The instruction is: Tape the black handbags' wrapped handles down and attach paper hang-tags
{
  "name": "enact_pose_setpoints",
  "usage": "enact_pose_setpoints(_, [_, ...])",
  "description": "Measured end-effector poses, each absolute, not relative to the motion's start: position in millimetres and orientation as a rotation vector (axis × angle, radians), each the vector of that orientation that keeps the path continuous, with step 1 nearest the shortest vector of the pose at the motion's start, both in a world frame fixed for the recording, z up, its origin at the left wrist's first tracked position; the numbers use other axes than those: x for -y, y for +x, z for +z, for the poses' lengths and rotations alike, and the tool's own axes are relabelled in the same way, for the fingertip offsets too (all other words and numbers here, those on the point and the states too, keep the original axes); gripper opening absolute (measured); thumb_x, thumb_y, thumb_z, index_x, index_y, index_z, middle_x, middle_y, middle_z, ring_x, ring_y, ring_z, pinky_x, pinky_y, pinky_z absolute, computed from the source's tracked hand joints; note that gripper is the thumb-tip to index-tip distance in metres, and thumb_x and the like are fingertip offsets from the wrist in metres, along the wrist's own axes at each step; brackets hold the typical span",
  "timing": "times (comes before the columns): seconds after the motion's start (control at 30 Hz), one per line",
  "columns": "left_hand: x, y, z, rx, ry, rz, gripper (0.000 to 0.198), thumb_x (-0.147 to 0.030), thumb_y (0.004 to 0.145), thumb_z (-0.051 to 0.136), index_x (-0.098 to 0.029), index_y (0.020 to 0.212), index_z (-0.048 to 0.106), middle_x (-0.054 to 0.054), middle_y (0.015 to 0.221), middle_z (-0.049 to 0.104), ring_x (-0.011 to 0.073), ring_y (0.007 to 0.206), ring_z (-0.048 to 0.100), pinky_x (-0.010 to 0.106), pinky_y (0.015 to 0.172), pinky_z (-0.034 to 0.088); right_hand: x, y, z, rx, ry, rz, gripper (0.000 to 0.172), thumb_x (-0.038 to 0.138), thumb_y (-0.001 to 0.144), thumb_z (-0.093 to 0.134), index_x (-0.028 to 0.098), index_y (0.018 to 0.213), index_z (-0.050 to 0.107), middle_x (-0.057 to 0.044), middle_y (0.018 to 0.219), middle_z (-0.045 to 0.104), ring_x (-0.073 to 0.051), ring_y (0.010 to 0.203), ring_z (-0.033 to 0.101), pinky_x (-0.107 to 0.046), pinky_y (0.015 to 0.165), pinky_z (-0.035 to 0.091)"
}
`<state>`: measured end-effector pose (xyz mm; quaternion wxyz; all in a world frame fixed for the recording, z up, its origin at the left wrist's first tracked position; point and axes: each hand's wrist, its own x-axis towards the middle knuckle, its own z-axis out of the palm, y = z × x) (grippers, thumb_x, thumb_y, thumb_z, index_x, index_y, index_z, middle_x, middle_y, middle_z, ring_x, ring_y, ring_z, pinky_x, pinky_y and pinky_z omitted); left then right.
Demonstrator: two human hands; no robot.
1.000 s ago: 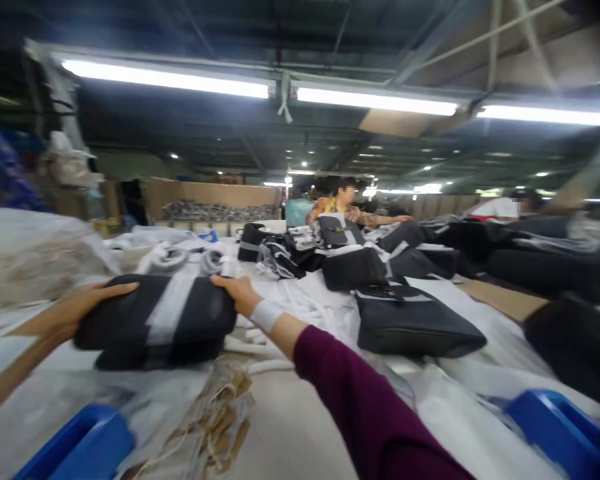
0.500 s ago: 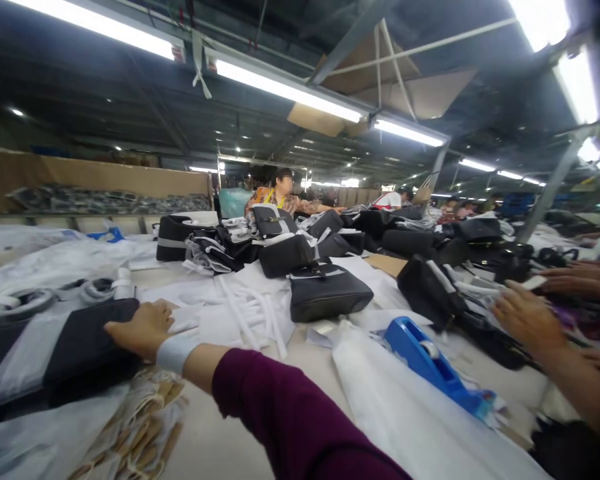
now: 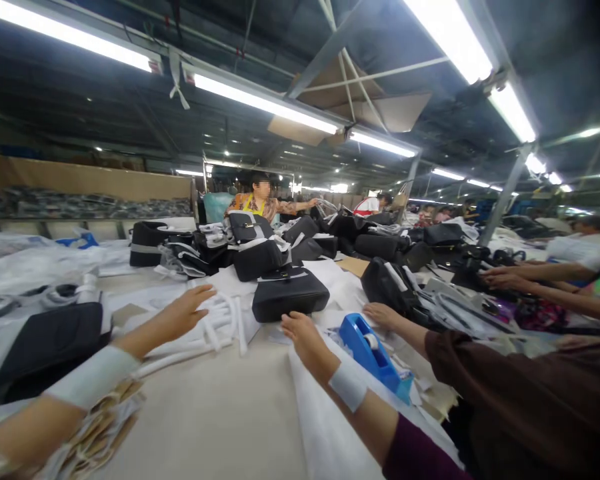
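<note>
In the head view, my left hand [image 3: 183,313] is held out above the table with fingers stretched and nothing in it. Several white padding strips [image 3: 225,320] lie just beyond its fingertips. My right hand [image 3: 307,343], below a silver-grey wrist band and purple sleeve, reaches to the lower front edge of a black handbag [image 3: 293,297]. Its fingers are extended, not wrapped around the bag; whether they touch it I cannot tell. A blue tape dispenser [image 3: 375,357] stands to the right of that hand. Another black bag [image 3: 55,340] with white wrapping lies at the left.
A co-worker's hand [image 3: 383,317] in a brown sleeve rests beyond the dispenser. Many black bags [image 3: 380,247] are heaped along the table's back. Brown paper tags with cords [image 3: 105,427] lie front left. White sheeting [image 3: 325,427] covers the front right. Another person [image 3: 260,200] stands across the table.
My right hand has left the black bag at the left and moved right to the middle handbag. My left hand has come into view. The co-worker's brown sleeve has entered from the right.
</note>
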<state>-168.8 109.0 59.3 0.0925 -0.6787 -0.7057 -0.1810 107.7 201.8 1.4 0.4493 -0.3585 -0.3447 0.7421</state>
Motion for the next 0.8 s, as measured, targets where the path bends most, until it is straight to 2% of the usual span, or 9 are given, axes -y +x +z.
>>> enact_pose_setpoints(0.07, [-168, -133, 72, 2.107, -2.197, -0.490, 0.050, -0.025, 0.083, 0.041, -0.010, 0.130, 0.054, 0.015, 0.144, 0.049, 0.0252, 0.134, 0.044, 0.040, 0.113, 0.033, -237, 123, 0, 0.786, -0.947, 1.849, 0.035, 0.023, 0.077, 0.072, 0.012, 0.106, 0.057, -0.005, 0.085, 0.062, -0.015, 0.083, 0.062, -0.025, 0.083, 0.048])
enact_pose_setpoints(0.13, [-229, -104, 78, 2.076, -2.263, -0.500, 0.043, -0.020, 0.089, 0.042, -0.014, 0.130, 0.055, 0.012, 0.142, 0.051, 0.0211, 0.133, 0.045, 0.037, 0.114, 0.034, -263, 125, 0, 0.734, -0.997, 1.900, 0.037, 0.033, 0.082, 0.068, 0.011, 0.109, 0.055, -0.008, 0.085, 0.062, -0.019, 0.085, 0.063, -0.028, 0.081, 0.051])
enact_pose_setpoints(0.23, [-307, -73, 73, 2.089, -2.274, -0.524, 0.036, -0.030, 0.093, 0.054, -0.016, 0.125, 0.056, 0.012, 0.135, 0.054, 0.0250, 0.123, 0.053, 0.049, 0.104, 0.043, -288, 111, 3, 0.710, -0.999, 1.987, 0.041, 0.045, 0.085, 0.063, 0.013, 0.110, 0.056, -0.010, 0.089, 0.065, -0.022, 0.089, 0.065, -0.033, 0.080, 0.053])
enact_pose_setpoints(0.33, [-355, -56, 54, 2.151, -2.244, -0.512, 0.036, -0.036, 0.092, 0.058, -0.017, 0.122, 0.056, 0.010, 0.127, 0.057, 0.0236, 0.110, 0.058, 0.047, 0.093, 0.051, -303, 91, 3, 0.672, -0.956, 2.114, 0.041, 0.051, 0.086, 0.059, 0.015, 0.105, 0.059, -0.010, 0.090, 0.067, -0.024, 0.092, 0.065, -0.040, 0.080, 0.054])
enact_pose_setpoints(0.43, [-375, -50, 27, 2.252, -2.199, -0.441, 0.035, -0.035, 0.092, 0.057, -0.016, 0.121, 0.057, 0.010, 0.122, 0.059, 0.0220, 0.105, 0.060, 0.044, 0.089, 0.053, -317, 76, -6, 0.603, -0.972, 2.137, 0.043, 0.056, 0.085, 0.055, 0.016, 0.099, 0.059, -0.010, 0.087, 0.067, -0.027, 0.094, 0.065, -0.048, 0.078, 0.053])
enact_pose_setpoints(0.5, [-380, -50, 11, 2.304, -2.172, -0.385, 0.036, -0.036, 0.092, 0.057, -0.016, 0.122, 0.056, 0.010, 0.123, 0.058, 0.0227, 0.106, 0.060, 0.045, 0.090, 0.052, -324, 68, -16, 0.590, -1.005, 2.051, 0.038, 0.052, 0.084, 0.056, 0.016, 0.096, 0.058, -0.009, 0.083, 0.066, -0.028, 0.091, 0.065, -0.050, 0.074, 0.054])
enact_pose_setpoints(0.6, [-382, -53, -3, 2.329, -2.160, -0.328, 0.037, -0.036, 0.092, 0.057, -0.016, 0.124, 0.055, 0.011, 0.127, 0.056, 0.0241, 0.111, 0.058, 0.048, 0.094, 0.050, -330, 60, -27, 0.574, -1.014, 1.951, 0.022, 0.037, 0.081, 0.057, 0.019, 0.093, 0.057, -0.005, 0.077, 0.064, -0.026, 0.084, 0.065, -0.048, 0.070, 0.055])
enact_pose_setpoints(0.7, [-382, -53, -3, 2.326, -2.161, -0.314, 0.038, -0.036, 0.092, 0.057, -0.017, 0.125, 0.055, 0.011, 0.130, 0.055, 0.0249, 0.114, 0.056, 0.049, 0.096, 0.049, -330, 57, -28, 0.570, -0.991, 1.918, 0.010, 0.025, 0.078, 0.055, 0.020, 0.087, 0.055, -0.003, 0.071, 0.062, -0.023, 0.078, 0.064, -0.044, 0.068, 0.057])
enact_pose_setpoints(0.8, [-376, -49, 6, 2.308, -2.148, -0.346, 0.038, -0.035, 0.092, 0.057, -0.017, 0.124, 0.055, 0.011, 0.129, 0.055, 0.0249, 0.113, 0.057, 0.049, 0.095, 0.049, -324, 60, -18, 0.602, -0.937, 1.882, 0.006, 0.019, 0.074, 0.053, 0.020, 0.080, 0.052, -0.003, 0.067, 0.060, -0.023, 0.073, 0.064, -0.043, 0.068, 0.058])
